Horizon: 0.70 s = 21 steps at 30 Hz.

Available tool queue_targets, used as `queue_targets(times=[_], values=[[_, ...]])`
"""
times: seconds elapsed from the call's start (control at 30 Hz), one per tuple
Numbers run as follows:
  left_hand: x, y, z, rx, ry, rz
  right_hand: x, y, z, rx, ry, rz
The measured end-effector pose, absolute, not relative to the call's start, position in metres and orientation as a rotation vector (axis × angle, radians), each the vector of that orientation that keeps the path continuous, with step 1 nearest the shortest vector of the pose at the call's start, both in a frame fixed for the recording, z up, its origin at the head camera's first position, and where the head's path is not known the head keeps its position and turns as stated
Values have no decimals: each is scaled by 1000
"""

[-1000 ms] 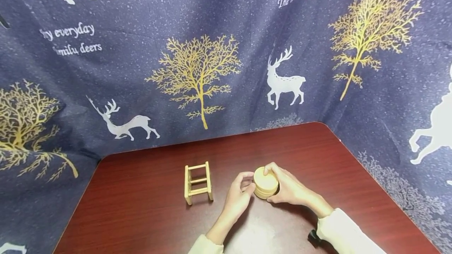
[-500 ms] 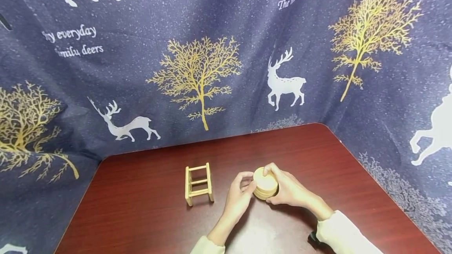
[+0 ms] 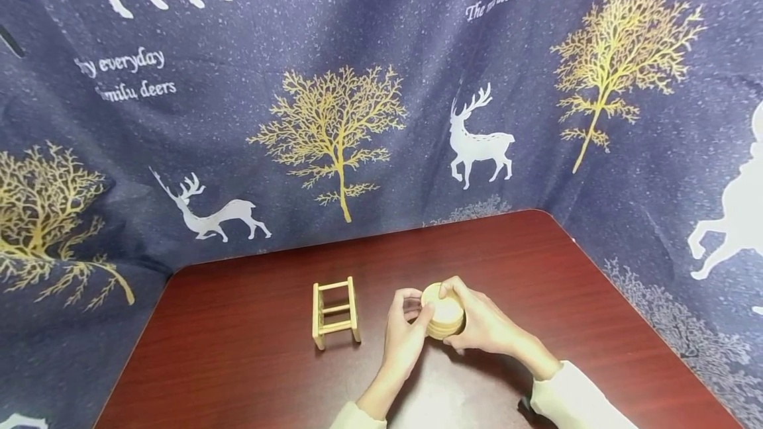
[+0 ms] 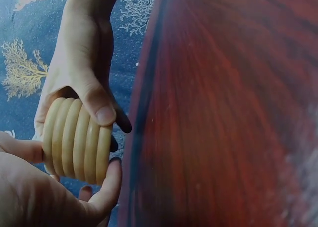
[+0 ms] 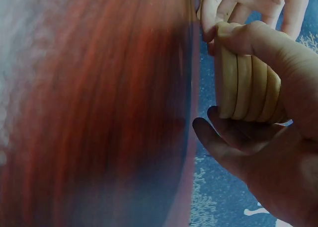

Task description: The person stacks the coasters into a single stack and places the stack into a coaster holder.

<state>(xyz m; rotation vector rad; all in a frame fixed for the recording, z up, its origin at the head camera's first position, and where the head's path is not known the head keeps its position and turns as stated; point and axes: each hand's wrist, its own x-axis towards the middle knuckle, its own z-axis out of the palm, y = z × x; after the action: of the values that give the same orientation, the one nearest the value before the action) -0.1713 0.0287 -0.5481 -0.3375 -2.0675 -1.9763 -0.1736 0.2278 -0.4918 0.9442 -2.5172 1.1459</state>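
Several round pale wooden coasters, stacked flush, form a short stack [image 3: 447, 310] between the two hands at the right of centre in the head view. My left hand [image 3: 405, 336] pinches the stack from the left, its thumb and a finger at opposite ends of the stack [image 4: 77, 140] in the left wrist view. From the other side my right hand [image 3: 485, 326] grips it, thumb and fingers spread around the coasters [image 5: 243, 88]. Left of the hands, a small wooden rack [image 3: 336, 327] with rails and posts stands apart on the table.
The reddish-brown table [image 3: 238, 363] has rounded far corners. Behind it hangs a blue cloth [image 3: 387, 157] printed with deer and golden trees. A small dark object [image 3: 524, 408] shows beside the right sleeve.
Both hands and the coaster stack have shifted slightly left in the head view. The grip on the stack looks much the same, and the rack stays where it was.
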Motion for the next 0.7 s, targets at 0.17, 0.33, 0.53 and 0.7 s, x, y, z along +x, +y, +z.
queue_targets(times=[0.17, 0.33, 0.53, 0.7], values=[[-154, 28, -512, -216, -2043, -2144, -170, 226, -490, 964, -2491, 1130], [-147, 28, -491, -93, -2072, -2255, -168, 226, -489, 958, -2486, 1121], [-148, 26, -486, -24, -2022, -2405, -168, 226, -490, 948, -2484, 1127], [-149, 22, -483, 71, -1933, -2569, -166, 225, -489, 919, -2476, 1149]])
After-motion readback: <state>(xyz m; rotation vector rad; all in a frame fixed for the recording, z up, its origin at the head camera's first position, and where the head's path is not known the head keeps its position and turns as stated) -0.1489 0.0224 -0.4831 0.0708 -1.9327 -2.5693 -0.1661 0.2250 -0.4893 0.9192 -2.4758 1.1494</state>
